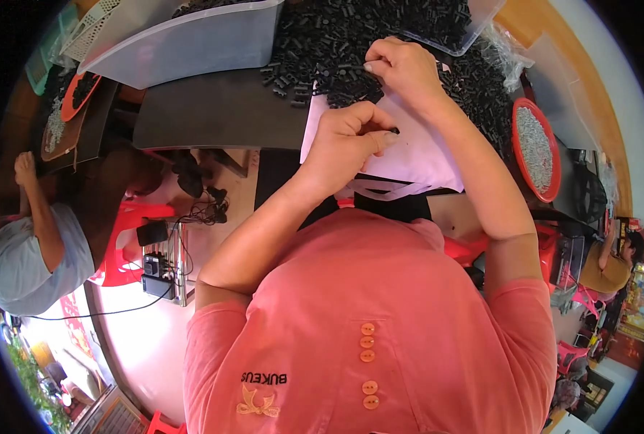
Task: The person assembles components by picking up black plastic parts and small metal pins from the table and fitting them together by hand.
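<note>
My left hand point(342, 141) is closed in a pinch above a pale cloth point(427, 148) at the table's near edge. A small black piece point(396, 131) shows at its thumb and fingertip. Farther off and to the right, my right hand point(410, 69) has its thumb and forefinger pressed together over the edge of a large heap of small black plastic parts point(311, 54). Whatever lies between those fingertips is too small to make out. Part of the heap spills onto the cloth's far edge.
A translucent bin point(192, 47) stands at the far left, beside the dark tabletop point(206, 112). On the right lies a red-rimmed basin of small silvery pieces point(535, 148). Another clear tub point(474, 32) holds black parts. One person point(44, 253) sits at left, another point(604, 267) at far right.
</note>
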`<state>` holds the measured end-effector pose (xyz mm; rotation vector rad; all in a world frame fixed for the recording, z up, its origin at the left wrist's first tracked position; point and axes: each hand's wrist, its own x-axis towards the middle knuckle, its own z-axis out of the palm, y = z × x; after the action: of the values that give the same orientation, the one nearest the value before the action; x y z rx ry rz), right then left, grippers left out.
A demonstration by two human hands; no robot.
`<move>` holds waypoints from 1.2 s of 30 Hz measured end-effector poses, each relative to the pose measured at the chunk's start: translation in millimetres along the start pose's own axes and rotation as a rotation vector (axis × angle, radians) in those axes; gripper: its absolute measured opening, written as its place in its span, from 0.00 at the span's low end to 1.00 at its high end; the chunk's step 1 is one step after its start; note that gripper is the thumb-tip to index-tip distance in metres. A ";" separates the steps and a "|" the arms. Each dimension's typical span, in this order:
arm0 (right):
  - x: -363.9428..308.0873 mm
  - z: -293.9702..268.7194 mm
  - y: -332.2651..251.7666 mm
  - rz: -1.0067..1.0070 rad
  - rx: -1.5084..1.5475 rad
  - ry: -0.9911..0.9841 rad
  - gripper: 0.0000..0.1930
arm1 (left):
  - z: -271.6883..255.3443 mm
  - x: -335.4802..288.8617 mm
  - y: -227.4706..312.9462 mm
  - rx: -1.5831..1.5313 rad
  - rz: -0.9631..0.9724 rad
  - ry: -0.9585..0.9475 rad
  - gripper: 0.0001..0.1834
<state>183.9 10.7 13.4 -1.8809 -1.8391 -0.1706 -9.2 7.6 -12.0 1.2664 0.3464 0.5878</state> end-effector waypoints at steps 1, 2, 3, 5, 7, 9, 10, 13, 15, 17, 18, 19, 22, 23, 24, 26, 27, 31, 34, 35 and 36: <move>0.1 1.9 1.2 -0.005 -0.034 0.006 0.07 | 0.2 0.1 -0.4 -0.002 0.001 -0.002 0.04; 0.1 3.4 1.8 -0.009 -0.067 0.013 0.07 | 0.3 0.2 -0.7 -0.003 0.003 -0.005 0.04; -0.5 4.4 2.0 -0.008 -0.071 0.012 0.07 | 0.3 0.5 -1.6 -0.006 0.004 -0.008 0.04; -1.2 5.3 -0.1 0.013 -0.110 0.014 0.07 | -0.8 1.0 -3.3 0.002 0.010 -0.029 0.03; -4.9 0.8 -3.3 0.041 -0.074 0.028 0.07 | -0.6 1.1 -3.2 0.010 0.010 -0.027 0.03; -12.3 -5.9 -1.6 0.073 -0.038 0.042 0.06 | 0.7 0.8 -2.5 0.019 0.008 -0.028 0.03; -17.5 -11.3 2.7 0.167 0.259 0.039 0.06 | 1.8 -0.4 -0.7 0.025 0.013 -0.012 0.04; -33.2 -33.6 -10.7 0.410 0.787 -0.051 0.04 | 0.1 -2.8 -1.1 0.028 0.018 0.012 0.04; -45.4 -37.9 -11.1 0.582 1.043 -0.064 0.03 | 0.5 -3.1 -1.5 0.028 0.016 0.009 0.04; -54.3 -40.5 -11.4 0.612 1.086 -0.074 0.05 | 0.8 -2.6 0.2 0.041 0.021 0.012 0.04; -57.6 -40.4 -11.1 0.608 1.072 -0.083 0.04 | 0.6 -2.8 0.0 0.045 0.019 0.012 0.04; -61.3 -40.9 -9.8 0.606 1.057 -0.087 0.04 | 1.4 -2.0 0.2 0.053 0.027 0.015 0.04; -70.0 -28.1 -3.3 0.358 0.789 -0.062 0.03 | 3.7 -3.0 4.5 0.050 0.025 0.030 0.03; -73.0 -29.7 -7.4 0.310 0.627 -0.059 0.03 | 3.8 -3.6 6.2 0.034 0.016 0.045 0.03; -74.3 -28.0 -11.9 0.312 0.631 -0.054 0.03 | 2.3 -4.2 4.2 0.060 0.009 0.050 0.04; -77.1 -24.7 -16.2 -0.075 0.269 0.114 0.05 | 4.4 -4.5 4.3 0.058 0.021 0.066 0.04; -79.0 -23.9 -14.2 -0.143 0.136 0.129 0.06 | 5.4 -4.3 4.1 0.050 0.036 0.084 0.05; -85.5 -29.3 -9.5 -0.154 0.039 0.132 0.05 | 4.9 -4.1 4.2 0.065 0.015 0.093 0.05; -87.4 -33.9 -1.7 -0.143 0.043 0.115 0.06 | 6.3 -5.1 4.7 0.080 0.026 0.108 0.05; -86.3 -36.6 -2.1 -0.142 0.060 0.109 0.06 | 6.6 -5.3 4.6 0.084 0.020 0.106 0.05; -85.5 -38.5 -2.5 -0.142 0.077 0.103 0.06 | 6.5 -5.5 4.8 0.080 0.010 0.112 0.06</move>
<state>184.4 -83.1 11.2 -1.6594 -1.8822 -0.2373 -11.1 0.2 -6.0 1.3149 0.4608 0.6603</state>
